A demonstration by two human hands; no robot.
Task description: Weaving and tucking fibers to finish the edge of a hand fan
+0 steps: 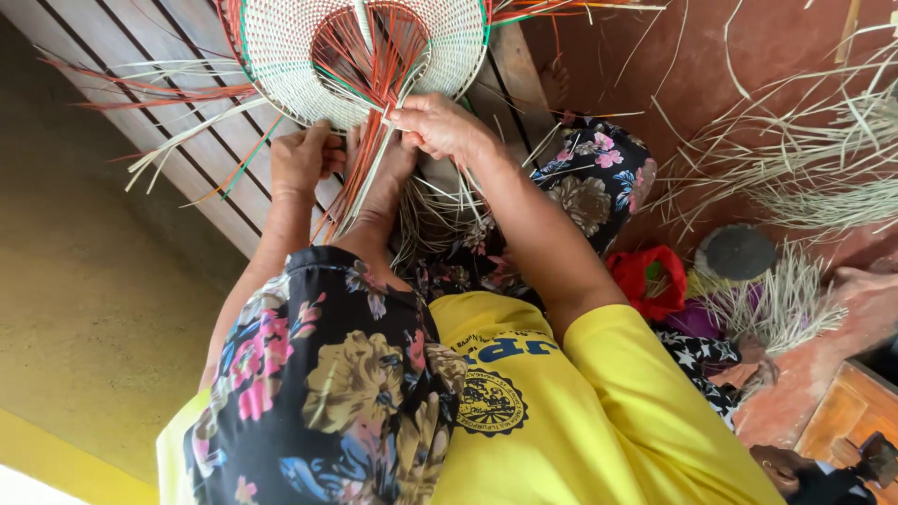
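Woven disc (281, 56): round, pale, with green and red strands worked in; lies at the top of the view on wooden slats (178, 103); its centre is an open fan of red and orange strips
Loose strips (360, 173): red, green and pale, run down from the disc's centre toward the person's lap
Left hand (304, 159): just below the disc's lower rim, fingers (323, 140) curled shut around the bundle of loose strips
Right hand (440, 126): at the disc's lower rim, right of the left hand; fingertips pinched tight on a pale strip where it meets the weave
Foot (383, 182): bare, between the two hands below the disc, strips lying across it
Clothing: dark flowered cloth (327, 374) over the knee below the disc, yellow shirt (599, 411) beside it
Pale fibre heap (804, 168): well to the right of the disc, on the reddish floor (748, 47)
Dark round stone (736, 251): below that heap, far right of the disc
Red cloth (650, 279): just left of the stone
Another person's hand (865, 285): far right edge, well apart from the disc
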